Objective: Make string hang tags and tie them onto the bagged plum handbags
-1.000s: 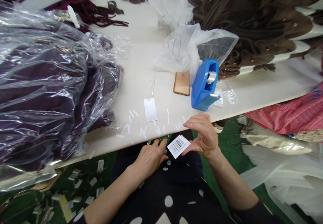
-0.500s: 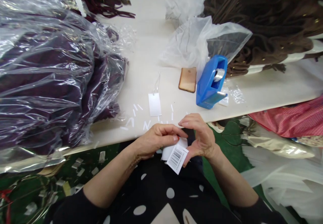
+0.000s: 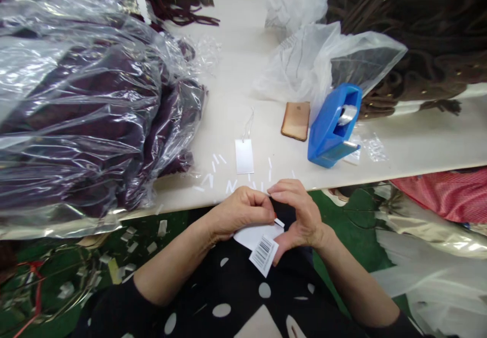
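Evidently left hand (image 3: 243, 208) pinched white strip (image 3: 279, 223); right hand (image 3: 300, 218) held barcode label (image 3: 264, 255) by edge; thumb slipping could have dropped it.

A white barcode label (image 3: 264, 254) with black stripes, plain white paper (image 3: 253, 234), a white hang tag (image 3: 244, 156). Tape dispenser (image 3: 331, 132), bright blue; table (image 3: 236, 84), cream. Wrapped goods (image 3: 114, 94): dark purple; unwrapped goods (image 3: 418, 28): dark brown. The top (image 3: 241, 290) (rather cheerful, this) is black, white-dotted.

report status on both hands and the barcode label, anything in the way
Left hand pinched at small white strip. Right hand curved, thumb against barcode label. Barcode side up, overlapping white paper. Blue tape dispenser apart from hands, nothing seen blocking.
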A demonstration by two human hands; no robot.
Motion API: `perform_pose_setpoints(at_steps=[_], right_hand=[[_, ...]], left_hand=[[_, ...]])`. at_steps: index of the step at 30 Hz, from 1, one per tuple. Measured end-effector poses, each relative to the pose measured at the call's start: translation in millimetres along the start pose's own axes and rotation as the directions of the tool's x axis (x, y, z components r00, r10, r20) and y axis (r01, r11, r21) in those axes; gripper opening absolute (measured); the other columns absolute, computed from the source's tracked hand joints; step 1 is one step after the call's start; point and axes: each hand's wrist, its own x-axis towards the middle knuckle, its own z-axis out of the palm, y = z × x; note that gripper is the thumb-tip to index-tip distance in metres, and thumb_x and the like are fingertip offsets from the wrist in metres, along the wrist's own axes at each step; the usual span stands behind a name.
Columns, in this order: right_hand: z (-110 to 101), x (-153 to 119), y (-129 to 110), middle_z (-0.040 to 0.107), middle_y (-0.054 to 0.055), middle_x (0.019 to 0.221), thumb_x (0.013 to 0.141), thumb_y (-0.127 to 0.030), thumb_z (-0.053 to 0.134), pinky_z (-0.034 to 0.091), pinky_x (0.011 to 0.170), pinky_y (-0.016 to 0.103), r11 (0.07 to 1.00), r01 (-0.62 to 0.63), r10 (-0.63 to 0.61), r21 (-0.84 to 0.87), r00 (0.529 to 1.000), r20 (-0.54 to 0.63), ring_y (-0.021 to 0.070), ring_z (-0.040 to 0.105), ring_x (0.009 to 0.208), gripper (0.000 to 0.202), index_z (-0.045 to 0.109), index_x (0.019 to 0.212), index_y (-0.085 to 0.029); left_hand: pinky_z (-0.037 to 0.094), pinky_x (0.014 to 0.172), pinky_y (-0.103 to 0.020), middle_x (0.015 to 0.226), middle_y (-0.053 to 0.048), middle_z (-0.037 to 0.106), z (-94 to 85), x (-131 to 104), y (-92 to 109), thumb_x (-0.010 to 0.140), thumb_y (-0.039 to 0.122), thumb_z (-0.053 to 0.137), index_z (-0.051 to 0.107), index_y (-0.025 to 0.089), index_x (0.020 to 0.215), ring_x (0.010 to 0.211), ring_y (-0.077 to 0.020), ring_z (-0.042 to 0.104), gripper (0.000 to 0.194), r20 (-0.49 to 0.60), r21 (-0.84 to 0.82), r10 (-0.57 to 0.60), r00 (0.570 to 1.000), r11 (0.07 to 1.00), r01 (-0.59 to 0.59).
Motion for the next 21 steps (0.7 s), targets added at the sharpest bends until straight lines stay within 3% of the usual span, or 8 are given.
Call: perform_pose_setpoints(at_steps=[2, 4, 8, 11, 13, 15, 17, 21], right_hand=[[4, -3, 0, 0.057, 0.012, 0.102, 0.047, -0.067, 0.071, 0.046, 0.082, 0.046, 0.997, -0.034, 0.037, 0.076, 0.999, -0.039, 0.0283, 0.054, 0.094, 0.093, 0.044, 0.123, -0.02], [8, -7, 1, 0.056, 0.013, 0.103, 0.05, -0.066, 0.07, 0.045, 0.083, 0.047, 0.985, -0.076, 0.089, 0.156, 0.993, -0.074, 0.0291, 0.053, 0.095, 0.091, 0.045, 0.124, -0.02], [16, -11, 4, 0.056, 0.012, 0.103, 0.054, -0.064, 0.069, 0.044, 0.083, 0.048, 0.961, -0.139, 0.147, 0.237, 0.989, -0.017, 0.0299, 0.052, 0.097, 0.086, 0.045, 0.125, -0.021], [20, -11, 3, 0.057, 0.012, 0.103, 0.056, -0.063, 0.069, 0.043, 0.085, 0.049, 0.953, -0.167, 0.165, 0.252, 0.986, 0.03, 0.0298, 0.052, 0.097, 0.083, 0.046, 0.124, -0.021], [20, -11, 2, 0.057, 0.012, 0.102, 0.057, -0.062, 0.069, 0.044, 0.084, 0.048, 0.946, -0.195, 0.188, 0.258, 0.981, 0.054, 0.0298, 0.052, 0.097, 0.08, 0.047, 0.122, -0.021], [20, -12, 1, 0.056, 0.013, 0.102, 0.058, -0.061, 0.069, 0.044, 0.083, 0.048, 0.938, -0.221, 0.208, 0.266, 0.975, 0.076, 0.0299, 0.052, 0.097, 0.077, 0.048, 0.121, -0.02], [20, -13, 1, 0.056, 0.013, 0.102, 0.06, -0.059, 0.069, 0.045, 0.082, 0.047, 0.932, -0.241, 0.224, 0.269, 0.97, 0.092, 0.0298, 0.053, 0.096, 0.075, 0.049, 0.12, -0.021], [24, -17, 3, 0.056, 0.012, 0.101, 0.062, -0.058, 0.068, 0.045, 0.081, 0.046, 0.921, -0.261, 0.244, 0.291, 0.965, 0.094, 0.0292, 0.053, 0.095, 0.071, 0.049, 0.119, -0.021]], left_hand=[[0.027, 0.042, -0.017, 0.05, 0.004, 0.049, -9.5, -9, -7, 0.063, 0.026, 0.066, 0.06, 0.011, 0.061, 0.044, -0.0046, 0.039, 0.016, -0.187, 0.105, 0.066, 0.98, 0.993, -0.047], [0.028, 0.044, -0.017, 0.054, 0.003, 0.052, -24.8, -21, -19, 0.065, 0.029, 0.066, 0.063, 0.011, 0.065, 0.047, -0.0054, 0.041, 0.018, -0.418, 0.2, 0.151, 0.896, 0.977, -0.071], [0.031, 0.045, -0.018, 0.056, 0.002, 0.057, -57.3, -39, -55, 0.064, 0.035, 0.067, 0.064, 0.013, 0.066, 0.05, -0.0077, 0.044, 0.022, -0.78, 0.172, 0.218, 0.587, 0.976, -0.135], [0.034, 0.048, -0.018, 0.058, 0.001, 0.059, -70.9, -45, -83, 0.062, 0.037, 0.069, 0.067, 0.014, 0.068, 0.053, -0.0084, 0.047, 0.024, -0.897, 0.178, 0.236, 0.373, 0.967, -0.183], [0.036, 0.049, -0.019, 0.057, 0.001, 0.059, -75.0, -47, -96, 0.06, 0.037, 0.071, 0.066, 0.014, 0.066, 0.054, -0.0089, 0.049, 0.025, -0.937, 0.156, 0.217, 0.272, 0.961, -0.229], [0.039, 0.05, -0.02, 0.056, 0.0, 0.06, -77.7, -46, -104, 0.054, 0.037, 0.074, 0.063, 0.013, 0.061, 0.053, -0.0102, 0.051, 0.027, -0.962, 0.065, 0.138, 0.237, 0.954, -0.292], [0.042, 0.05, -0.024, 0.056, -0.001, 0.061, -81.8, -45, -110, 0.05, 0.04, 0.075, 0.059, 0.014, 0.058, 0.052, -0.0123, 0.054, 0.032, -0.97, -0.014, 0.065, 0.235, 0.947, -0.321], [0.046, 0.054, -0.028, 0.061, -0.003, 0.063, -101.0, -42, -123, 0.049, 0.046, 0.072, 0.058, 0.014, 0.063, 0.055, -0.0156, 0.057, 0.037, -0.976, -0.005, 0.048, 0.214, 0.971, -0.239]])
